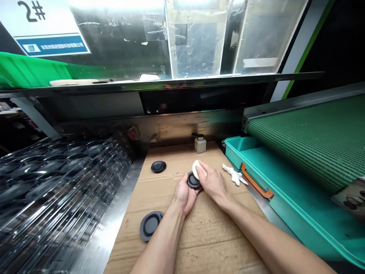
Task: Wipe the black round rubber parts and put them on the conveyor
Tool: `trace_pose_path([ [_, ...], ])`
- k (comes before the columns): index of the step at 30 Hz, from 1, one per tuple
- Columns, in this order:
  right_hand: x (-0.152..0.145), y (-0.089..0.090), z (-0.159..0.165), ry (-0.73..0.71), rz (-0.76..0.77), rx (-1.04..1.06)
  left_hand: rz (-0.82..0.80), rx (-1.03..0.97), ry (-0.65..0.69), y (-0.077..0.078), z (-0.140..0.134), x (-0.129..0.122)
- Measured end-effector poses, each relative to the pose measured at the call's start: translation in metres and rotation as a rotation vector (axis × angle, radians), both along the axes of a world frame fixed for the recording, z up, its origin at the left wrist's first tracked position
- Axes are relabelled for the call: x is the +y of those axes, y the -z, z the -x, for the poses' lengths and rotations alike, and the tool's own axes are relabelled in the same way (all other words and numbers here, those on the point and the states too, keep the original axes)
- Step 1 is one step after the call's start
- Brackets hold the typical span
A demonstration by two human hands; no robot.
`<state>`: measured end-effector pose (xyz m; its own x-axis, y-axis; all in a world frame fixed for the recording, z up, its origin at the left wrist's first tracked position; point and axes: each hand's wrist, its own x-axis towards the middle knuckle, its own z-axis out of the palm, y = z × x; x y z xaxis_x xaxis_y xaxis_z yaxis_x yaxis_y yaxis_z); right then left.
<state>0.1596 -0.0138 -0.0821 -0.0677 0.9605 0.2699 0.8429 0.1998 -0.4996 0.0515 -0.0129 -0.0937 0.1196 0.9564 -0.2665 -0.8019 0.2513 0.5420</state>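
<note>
My left hand (184,194) grips a small black round part (193,180) over the cardboard sheet (199,232). My right hand (212,182) presses a white pad (195,168) against that part's upper edge. A second small black disc (158,166) lies farther back on the cardboard. A larger black ring-shaped disc (150,225) lies near my left forearm.
A small white bottle with a dark cap (200,144) stands at the back of the cardboard. A crumpled white cloth (234,176) lies beside a teal tray (256,167) with an orange handle (255,182). Clear plastic trays of black parts (57,182) fill the left. A green conveyor belt (319,137) runs on the right.
</note>
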Motion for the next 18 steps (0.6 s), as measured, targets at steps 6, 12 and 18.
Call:
trace_pose_path([
  [6, 0.004, 0.003, -0.006, -0.07, -0.072, -0.053, 0.009, -0.011, -0.008, 0.003, -0.001, 0.001],
  [12, 0.009, 0.002, -0.022, -0.212, -0.141, 0.112, -0.037, -0.007, -0.038, 0.001, -0.002, 0.003],
  [18, -0.001, 0.003, -0.002, -0.175, -0.16, 0.088, -0.035, 0.055, -0.087, 0.0, -0.008, -0.001],
])
